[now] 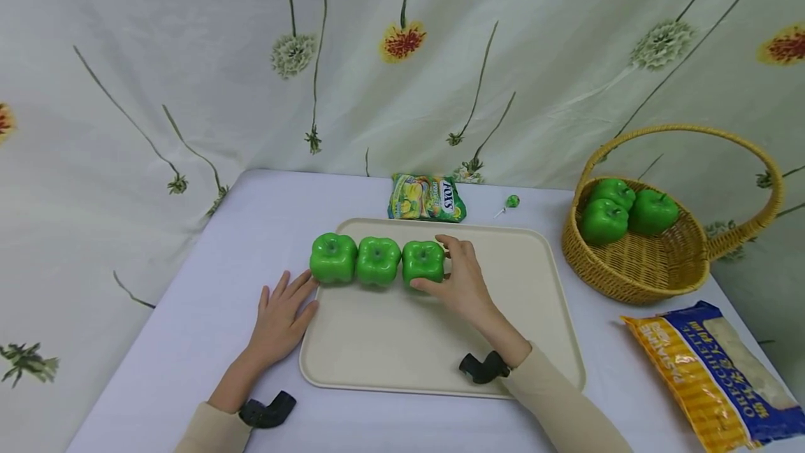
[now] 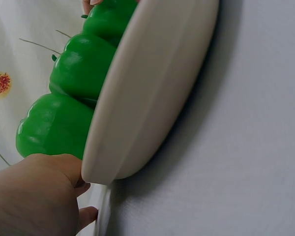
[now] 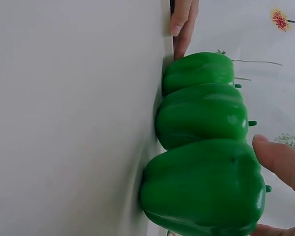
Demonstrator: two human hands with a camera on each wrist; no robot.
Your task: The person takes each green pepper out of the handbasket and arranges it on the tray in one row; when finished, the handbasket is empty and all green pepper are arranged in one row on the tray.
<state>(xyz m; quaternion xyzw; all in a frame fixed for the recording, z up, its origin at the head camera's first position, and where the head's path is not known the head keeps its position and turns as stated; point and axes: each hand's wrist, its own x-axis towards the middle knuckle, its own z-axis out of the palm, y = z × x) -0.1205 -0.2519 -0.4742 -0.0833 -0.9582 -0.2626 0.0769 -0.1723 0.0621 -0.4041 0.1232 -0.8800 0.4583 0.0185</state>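
Observation:
Three green bell peppers stand upright in a row along the far left part of a beige tray: a left one, a middle one and a right one. My right hand holds the right pepper, thumb on its near side and fingers curled round its far right side. In the right wrist view the thumb lies by that pepper's top edge. My left hand rests at the tray's left rim, fingers extended, fingertips by the left pepper. The left wrist view shows this hand against pepper and rim.
A wicker basket with three more green peppers stands at the right. Nearer lies a yellow and blue pasta bag. Behind the tray are a green candy bag and a green lollipop. A flowered cloth hangs behind.

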